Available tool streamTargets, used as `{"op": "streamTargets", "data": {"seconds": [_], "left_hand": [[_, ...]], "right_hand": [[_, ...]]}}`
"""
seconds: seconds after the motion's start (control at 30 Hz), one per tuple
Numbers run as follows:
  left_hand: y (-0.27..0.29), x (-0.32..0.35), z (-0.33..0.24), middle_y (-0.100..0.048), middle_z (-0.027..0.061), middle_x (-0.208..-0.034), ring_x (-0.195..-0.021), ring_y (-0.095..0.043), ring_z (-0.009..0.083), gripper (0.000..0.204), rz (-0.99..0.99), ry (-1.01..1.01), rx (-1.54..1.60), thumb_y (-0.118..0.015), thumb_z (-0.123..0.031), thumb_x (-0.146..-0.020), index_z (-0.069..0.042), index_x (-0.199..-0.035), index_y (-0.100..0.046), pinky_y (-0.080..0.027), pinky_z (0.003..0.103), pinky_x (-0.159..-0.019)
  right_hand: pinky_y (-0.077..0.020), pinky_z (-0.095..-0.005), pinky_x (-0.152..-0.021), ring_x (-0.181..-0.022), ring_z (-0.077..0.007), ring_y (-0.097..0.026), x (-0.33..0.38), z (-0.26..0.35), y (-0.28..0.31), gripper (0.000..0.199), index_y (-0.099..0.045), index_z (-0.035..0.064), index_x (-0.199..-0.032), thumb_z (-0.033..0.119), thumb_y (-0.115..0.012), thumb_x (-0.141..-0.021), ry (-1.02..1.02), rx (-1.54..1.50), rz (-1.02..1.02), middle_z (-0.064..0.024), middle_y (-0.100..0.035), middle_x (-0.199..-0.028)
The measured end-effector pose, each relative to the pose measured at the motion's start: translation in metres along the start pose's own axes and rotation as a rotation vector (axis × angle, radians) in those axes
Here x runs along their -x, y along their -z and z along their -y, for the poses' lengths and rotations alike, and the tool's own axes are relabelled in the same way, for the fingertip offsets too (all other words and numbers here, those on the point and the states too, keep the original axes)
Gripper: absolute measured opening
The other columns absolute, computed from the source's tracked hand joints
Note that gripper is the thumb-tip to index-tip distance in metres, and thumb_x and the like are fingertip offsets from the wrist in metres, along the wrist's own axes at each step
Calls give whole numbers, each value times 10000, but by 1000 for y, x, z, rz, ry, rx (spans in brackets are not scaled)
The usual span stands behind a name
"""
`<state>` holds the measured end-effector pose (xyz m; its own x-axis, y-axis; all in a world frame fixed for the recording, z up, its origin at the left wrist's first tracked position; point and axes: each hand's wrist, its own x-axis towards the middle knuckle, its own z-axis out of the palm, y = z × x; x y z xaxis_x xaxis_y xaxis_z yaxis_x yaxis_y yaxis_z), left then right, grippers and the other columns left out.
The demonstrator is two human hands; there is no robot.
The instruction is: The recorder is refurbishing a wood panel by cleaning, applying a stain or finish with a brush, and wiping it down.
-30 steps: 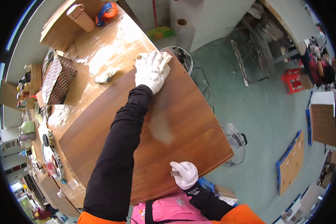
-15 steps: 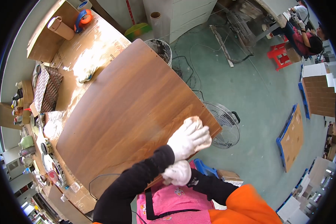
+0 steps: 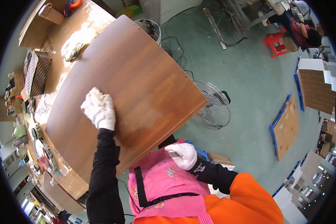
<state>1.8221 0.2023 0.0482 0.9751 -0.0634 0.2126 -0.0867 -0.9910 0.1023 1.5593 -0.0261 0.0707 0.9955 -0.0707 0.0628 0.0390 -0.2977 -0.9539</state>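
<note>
A large wood-grain panel (image 3: 138, 78) with one curved edge lies on the workbench. My left hand (image 3: 100, 112), in a white glove, presses on the panel's left part. Its fingers are bunched over a pale cloth (image 3: 94, 94), which is mostly hidden under them. Fresh-looking, darker patches show on the panel's surface near its front right. My right hand (image 3: 183, 156), also gloved, hangs just off the panel's front edge, before my pink apron (image 3: 164, 175). Its fingers are curled round a small greyish thing, too little visible to name.
On the bench (image 3: 86, 24) lie a whitish glove or rag (image 3: 71, 50), a patterned box (image 3: 38, 72) and a pinkish cup (image 3: 51, 14). Past the panel's right corner stands a floor fan (image 3: 214, 106). A bucket (image 3: 149, 28) stands behind. A person sits by a red stool (image 3: 275, 44).
My left hand has swept leftward across the panel with the cloth, from the right corner. My right hand has come away from beside the left forearm, slightly right and down. The view has shifted.
</note>
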Motion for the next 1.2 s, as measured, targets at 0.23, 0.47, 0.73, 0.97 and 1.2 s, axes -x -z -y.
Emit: {"op": "streamTargets", "data": {"seconds": [0.23, 0.47, 0.73, 0.97, 1.2], "left_hand": [[9, 101, -170, -556, 85, -1420, -1374, -454, 356, 523, 151, -680, 419, -725, -330, -846, -264, -1356, -632, -305, 646, -1173], [12, 114, -146, -569, 95, -1422, -1301, -523, 357, 538, 227, -742, 498, -766, -347, -826, -169, -1319, -646, -328, 588, -1185], [43, 182, -7, -561, 106, -1414, -1284, -540, 361, 528, 205, -508, 478, -736, -315, -838, -220, -1346, -629, -391, 644, -1111], [88, 263, 148, -536, 63, -1441, -1376, -483, 324, 557, 182, -366, 147, -749, -406, -857, -274, -1379, -603, -348, 691, -1138], [104, 356, 327, -579, 68, -1402, -1358, -483, 332, 506, 23, 104, -198, -689, -168, -827, -148, -1331, -640, -389, 559, -1126]], "right_hand": [[-533, -404, -648, -724, -325, -688, 2, 16, 10, 236, -696, 89, -1062, 123, -755, -836, 79, 34, 224, -106, -701, -791], [-580, -351, -739, -805, -289, -737, 13, 16, 19, 272, -721, 67, -1090, 29, -726, -820, -7, 51, 126, -128, -744, -903], [-303, -195, -528, -585, -2, -390, -20, -15, 27, 212, -707, 30, -1117, 161, -543, -1084, -428, -14, -396, 67, -538, -735], [-288, -196, -508, -552, 1, -384, -12, 16, -44, 222, -683, -12, -1148, 149, -551, -1071, -411, -56, -44, 69, -512, -697], [-310, -202, -494, -528, -8, -401, 10, 54, -130, 202, -676, -2, -1133, 133, -538, -1075, -437, -76, 307, 68, -506, -670]]}}
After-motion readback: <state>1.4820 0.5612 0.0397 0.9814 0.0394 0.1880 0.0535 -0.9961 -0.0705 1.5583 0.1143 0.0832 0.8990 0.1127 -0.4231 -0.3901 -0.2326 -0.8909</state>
